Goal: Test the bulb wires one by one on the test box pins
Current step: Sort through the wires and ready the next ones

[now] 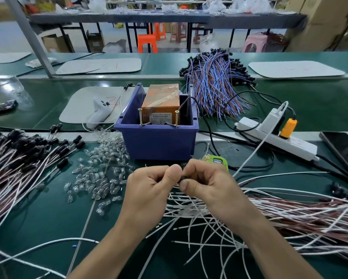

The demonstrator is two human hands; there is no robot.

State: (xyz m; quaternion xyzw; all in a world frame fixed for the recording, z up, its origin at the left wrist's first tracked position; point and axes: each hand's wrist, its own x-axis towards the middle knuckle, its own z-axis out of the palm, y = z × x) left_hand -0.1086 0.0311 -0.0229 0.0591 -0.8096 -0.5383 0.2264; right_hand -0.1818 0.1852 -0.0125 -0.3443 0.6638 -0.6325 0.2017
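- The green table (38, 214) fills most of the view. Its sides are cut off.
- A big pile of white and brown wires (290, 214) lies on the right. It runs under both hands and off the right edge.
- Another pile of black-tipped wires (18, 164) lies on the left, and is cut off there too.
- A bunch of blue and brown wires (213, 83) lies far back, behind the box.
- The blue test box (159, 141) stands just behind the hands, not touching them. An orange block (161, 99) sits inside. Its label is too small to read.
- A heap of clear bulbs (100, 178) lies left of the box.
- The left hand (149, 190) and right hand (207, 182) meet in front of the box, fingers curled in tight.
- A green gadget (217, 161) peeks out behind the right hand, mostly hidden.
- Two gold screw pins (140, 116) stand up at the box's front.
- Both hands pinch a small dark piece (181, 179). The fingertips cover most of it, so I cannot tell what it is.
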